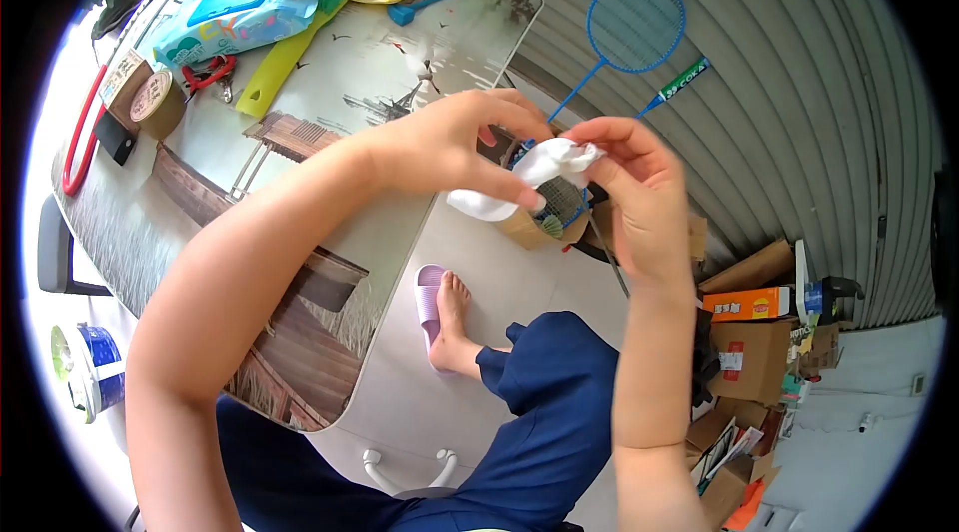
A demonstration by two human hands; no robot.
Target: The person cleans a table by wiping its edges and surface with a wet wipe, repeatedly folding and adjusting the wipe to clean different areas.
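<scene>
As your right hand pinches white cloth's bunched end, left hand's thumb meets lower part, fingers' grip unclear; looks light, soft, limp: gathered folds hold best.

The worktop has a bare stretch between the yellow-green brush and the left forearm, open to a hand from above. Past it, the wipes pack, red-handled clippers and round tin block the far left side.
</scene>
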